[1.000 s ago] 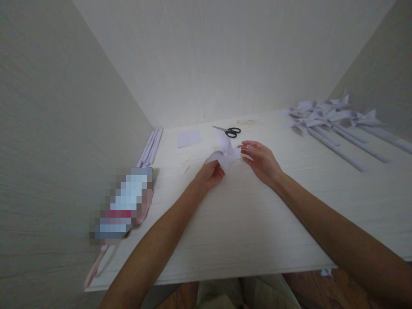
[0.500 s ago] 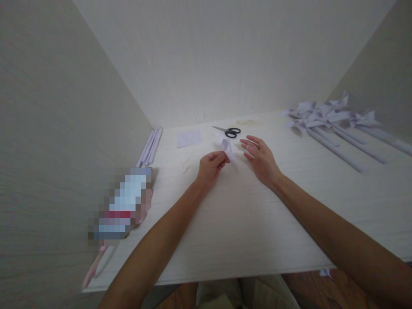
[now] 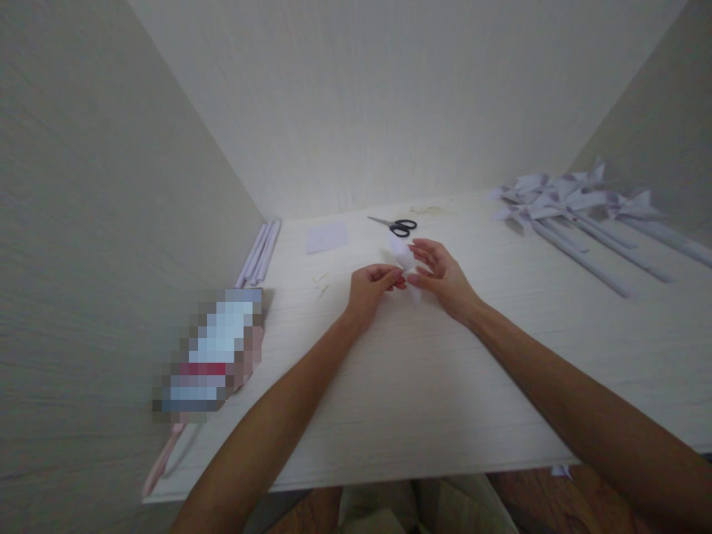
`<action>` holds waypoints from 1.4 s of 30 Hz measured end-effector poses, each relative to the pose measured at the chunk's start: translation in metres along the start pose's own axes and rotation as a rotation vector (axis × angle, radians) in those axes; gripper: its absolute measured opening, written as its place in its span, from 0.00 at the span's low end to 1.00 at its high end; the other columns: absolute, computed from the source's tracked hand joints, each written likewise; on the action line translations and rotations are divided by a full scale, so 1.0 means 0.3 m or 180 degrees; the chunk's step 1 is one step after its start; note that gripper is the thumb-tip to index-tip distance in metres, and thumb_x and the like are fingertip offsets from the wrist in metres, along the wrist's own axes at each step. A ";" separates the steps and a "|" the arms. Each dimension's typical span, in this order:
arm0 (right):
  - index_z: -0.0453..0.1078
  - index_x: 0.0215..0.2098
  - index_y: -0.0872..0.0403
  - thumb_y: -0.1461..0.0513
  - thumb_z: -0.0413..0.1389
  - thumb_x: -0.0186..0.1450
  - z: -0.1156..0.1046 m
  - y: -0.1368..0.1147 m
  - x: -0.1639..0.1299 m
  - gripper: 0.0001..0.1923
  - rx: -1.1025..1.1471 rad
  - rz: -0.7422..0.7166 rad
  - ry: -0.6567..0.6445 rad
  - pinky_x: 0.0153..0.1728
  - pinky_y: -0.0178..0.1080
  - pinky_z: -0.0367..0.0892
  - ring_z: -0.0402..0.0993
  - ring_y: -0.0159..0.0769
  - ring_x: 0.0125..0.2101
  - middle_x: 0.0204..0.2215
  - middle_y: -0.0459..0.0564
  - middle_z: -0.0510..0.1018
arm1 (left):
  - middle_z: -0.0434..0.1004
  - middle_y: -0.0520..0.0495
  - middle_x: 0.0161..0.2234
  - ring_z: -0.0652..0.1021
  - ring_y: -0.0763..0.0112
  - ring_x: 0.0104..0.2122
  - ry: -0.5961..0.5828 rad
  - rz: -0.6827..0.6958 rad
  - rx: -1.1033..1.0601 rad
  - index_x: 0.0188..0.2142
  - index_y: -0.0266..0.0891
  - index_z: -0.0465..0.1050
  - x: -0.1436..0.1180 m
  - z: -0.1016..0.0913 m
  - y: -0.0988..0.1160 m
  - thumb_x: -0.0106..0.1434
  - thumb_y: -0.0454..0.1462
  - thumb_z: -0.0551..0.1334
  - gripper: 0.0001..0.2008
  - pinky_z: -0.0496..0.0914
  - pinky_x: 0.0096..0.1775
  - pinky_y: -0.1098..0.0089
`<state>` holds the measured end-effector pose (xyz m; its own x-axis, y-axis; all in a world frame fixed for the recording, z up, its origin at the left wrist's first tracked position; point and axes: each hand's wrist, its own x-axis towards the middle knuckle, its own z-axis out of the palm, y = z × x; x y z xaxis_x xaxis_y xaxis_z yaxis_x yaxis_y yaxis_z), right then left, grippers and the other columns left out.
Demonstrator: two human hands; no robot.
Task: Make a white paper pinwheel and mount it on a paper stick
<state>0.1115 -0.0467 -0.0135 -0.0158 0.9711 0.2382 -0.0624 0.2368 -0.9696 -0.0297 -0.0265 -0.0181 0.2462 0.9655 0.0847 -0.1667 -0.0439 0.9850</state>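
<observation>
A small white paper pinwheel (image 3: 401, 254), its paper curled, is between my two hands above the middle of the table. My left hand (image 3: 371, 291) pinches it at its centre with thumb and fingertips. On the other side, my right hand (image 3: 445, 280) curves around the paper, its thumb against the folded part and its fingers bent along the edge. The fingertips hide part of the folds, and the paper is slightly blurred. Just beyond lies a pair of scissors (image 3: 399, 228) with black handles.
Several paper pinwheels on rolled-paper sticks (image 3: 584, 252) lie at the right. A square of paper (image 3: 326, 237) rests at back left, beside rolled paper tubes (image 3: 260, 252). A pixelated object (image 3: 214, 352) lies along the left wall. Small scraps (image 3: 321, 285) dot the white table (image 3: 411, 400).
My right hand has closed in from the right and now touches the paper. My left hand has shifted slightly right with the pinwheel.
</observation>
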 end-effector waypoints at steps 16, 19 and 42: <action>0.59 0.42 0.47 0.63 0.62 0.44 -0.009 0.009 0.005 0.28 0.0316 -0.0027 0.0010 0.50 0.46 0.56 0.62 0.37 0.47 0.44 0.47 0.67 | 0.72 0.52 0.18 0.71 0.80 0.19 -0.0145 -0.0109 -0.0211 0.23 0.35 0.72 0.005 -0.006 0.001 0.46 0.37 0.64 0.06 0.61 0.25 0.76; 0.59 0.41 0.47 0.64 0.62 0.43 -0.009 0.009 0.006 0.28 0.0334 -0.0021 -0.0004 0.49 0.45 0.56 0.61 0.38 0.48 0.44 0.47 0.67 | 0.72 0.52 0.18 0.71 0.79 0.19 -0.0168 -0.0147 -0.0174 0.23 0.35 0.72 0.006 -0.007 0.001 0.45 0.38 0.64 0.07 0.62 0.26 0.75; 0.64 0.40 0.46 0.56 0.58 0.50 -0.033 -0.034 0.004 0.18 0.1213 0.0565 -0.0236 0.42 0.41 0.62 0.68 0.33 0.39 0.38 0.44 0.73 | 0.68 0.52 0.20 0.65 0.82 0.18 -0.0807 -0.0763 -0.1165 0.23 0.35 0.70 -0.005 -0.005 0.022 0.46 0.36 0.64 0.06 0.60 0.24 0.76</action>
<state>0.1219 -0.0478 -0.0040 -0.1305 0.9877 0.0863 -0.4163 0.0245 -0.9089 -0.0326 -0.0279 -0.0121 0.5350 0.8428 -0.0589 -0.3896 0.3080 0.8679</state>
